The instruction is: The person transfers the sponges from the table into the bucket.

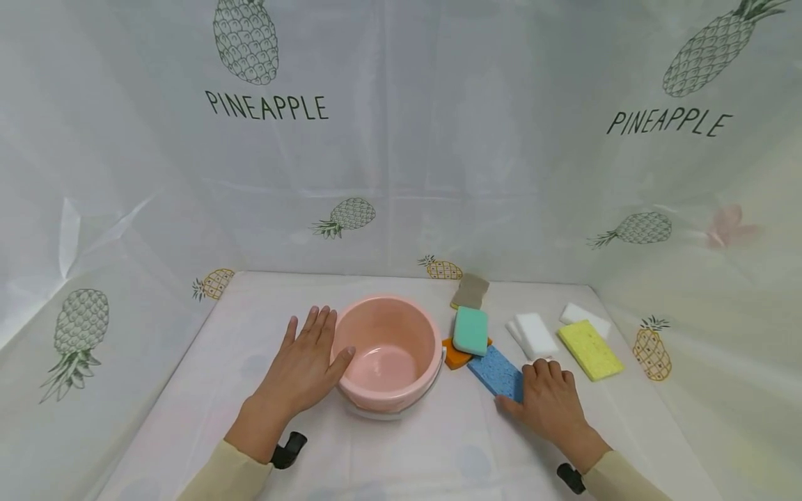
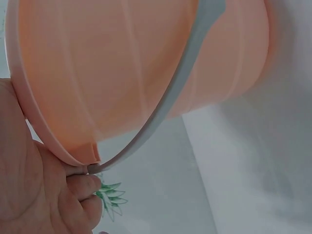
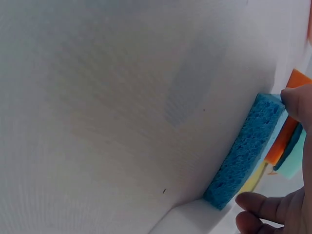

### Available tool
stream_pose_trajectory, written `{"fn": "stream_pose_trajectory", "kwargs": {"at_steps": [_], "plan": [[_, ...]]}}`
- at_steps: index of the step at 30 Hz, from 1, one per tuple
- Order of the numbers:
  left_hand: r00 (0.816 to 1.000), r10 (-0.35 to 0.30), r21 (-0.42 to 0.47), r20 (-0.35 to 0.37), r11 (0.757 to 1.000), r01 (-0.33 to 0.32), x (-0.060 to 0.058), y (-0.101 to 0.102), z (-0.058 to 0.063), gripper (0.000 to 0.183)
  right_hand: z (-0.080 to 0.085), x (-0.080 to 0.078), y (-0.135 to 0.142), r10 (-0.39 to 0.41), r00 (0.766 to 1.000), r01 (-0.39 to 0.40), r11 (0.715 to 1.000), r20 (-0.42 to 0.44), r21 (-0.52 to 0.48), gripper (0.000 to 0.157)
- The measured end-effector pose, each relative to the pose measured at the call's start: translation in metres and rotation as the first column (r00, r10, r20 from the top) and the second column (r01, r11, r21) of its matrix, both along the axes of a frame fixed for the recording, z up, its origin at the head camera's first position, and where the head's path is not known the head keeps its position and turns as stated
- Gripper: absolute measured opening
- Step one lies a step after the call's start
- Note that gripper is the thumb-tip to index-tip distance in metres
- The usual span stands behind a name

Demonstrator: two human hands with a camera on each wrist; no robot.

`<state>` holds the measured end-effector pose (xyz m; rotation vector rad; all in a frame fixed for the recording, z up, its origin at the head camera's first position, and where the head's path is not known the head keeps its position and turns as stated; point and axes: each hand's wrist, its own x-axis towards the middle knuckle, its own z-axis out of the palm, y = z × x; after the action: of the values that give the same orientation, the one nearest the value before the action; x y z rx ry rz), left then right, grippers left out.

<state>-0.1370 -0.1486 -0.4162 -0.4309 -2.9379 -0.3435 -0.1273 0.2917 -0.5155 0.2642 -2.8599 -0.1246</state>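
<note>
A pink bucket (image 1: 382, 400) with a grey handle (image 2: 170, 92) stands upright in front of me. My left hand (image 1: 307, 365) rests against its left side, fingers straight along the rim and thumb lying across the edge. My right hand (image 1: 551, 400) grips the near right end of a blue sponge (image 1: 495, 372), thumb at one edge and curled fingers at the other. In the right wrist view, the blue sponge (image 3: 246, 151) is seen edge-on between thumb and fingers. A mint-green sponge (image 1: 470, 330) overlaps an orange one (image 1: 457, 356) beside the blue sponge.
White sponges (image 1: 535, 335) lie beyond my right hand. A yellow sponge (image 1: 590, 350) leans over another white block (image 1: 585, 318) at the right. A grey-brown sponge (image 1: 470, 291) sits at the back, near the pineapple-printed sheet (image 1: 464, 160) rising behind the white-covered table (image 1: 426, 466).
</note>
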Motion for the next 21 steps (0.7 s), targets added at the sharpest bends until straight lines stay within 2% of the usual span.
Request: {"fn": "stream_pose_trajectory", "kwargs": {"at_steps": [5, 8, 13, 16, 21], "plan": [[1.000, 0.007, -0.007, 0.006, 1.000, -0.007, 0.000, 0.001, 0.000, 0.083, -0.005, -0.003, 0.003, -0.010, 1.000, 0.010, 1.000, 0.014, 0.001, 0.081], [0.999, 0.034, -0.020, 0.008, 0.999, -0.033, 0.000, 0.001, 0.001, 0.083, -0.005, -0.004, 0.002, -0.015, 1.000, 0.015, 1.000, 0.024, -0.002, 0.081], [0.999, 0.047, -0.019, 0.010, 0.999, -0.047, -0.001, 0.001, 0.001, 0.080, 0.001, -0.003, 0.000, -0.025, 0.999, 0.026, 0.999, 0.028, -0.034, 0.077], [0.999, 0.042, -0.018, 0.014, 0.999, -0.042, -0.001, 0.002, 0.000, 0.078, 0.009, -0.003, 0.001, -0.018, 1.000, 0.017, 0.999, -0.008, -0.040, 0.075], [0.999, 0.038, 0.001, 0.009, 0.999, -0.038, -0.003, 0.005, 0.002, 0.072, 0.026, -0.003, 0.010, 0.060, 0.986, -0.059, 0.998, -0.154, 0.008, 0.069]]}}
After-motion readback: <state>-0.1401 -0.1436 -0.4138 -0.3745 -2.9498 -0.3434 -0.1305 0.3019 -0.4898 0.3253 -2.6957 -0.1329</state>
